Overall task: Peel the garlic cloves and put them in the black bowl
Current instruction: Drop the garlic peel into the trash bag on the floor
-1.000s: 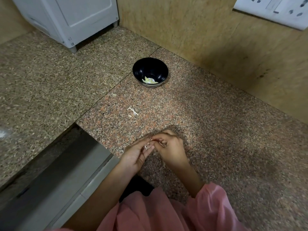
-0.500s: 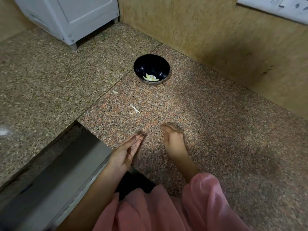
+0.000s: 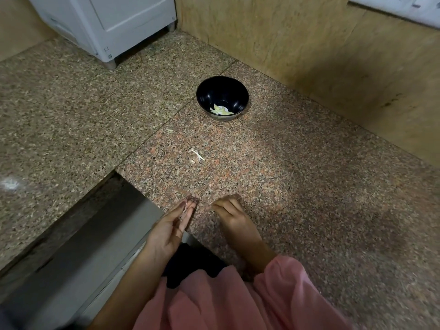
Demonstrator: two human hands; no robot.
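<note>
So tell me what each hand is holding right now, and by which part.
Left hand: fingers straight, gripping nothing, though bits of garlic skin cling to them. Right hand: fingers curled down; whether they hold anything cannot be told.

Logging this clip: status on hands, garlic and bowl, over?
Left hand open, fingers straight. Right hand loosely curled, contents unseen. Black bowl holds pale garlic pieces. Peel scraps on counter between; path clear.

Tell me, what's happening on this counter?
A person is peeling garlic. Pale peeled pieces lie in the black bowl near the wall, and scraps of skin lie on the granite counter. The left hand is flat and open; the right hand rests curled beside it, its contents hidden.
</note>
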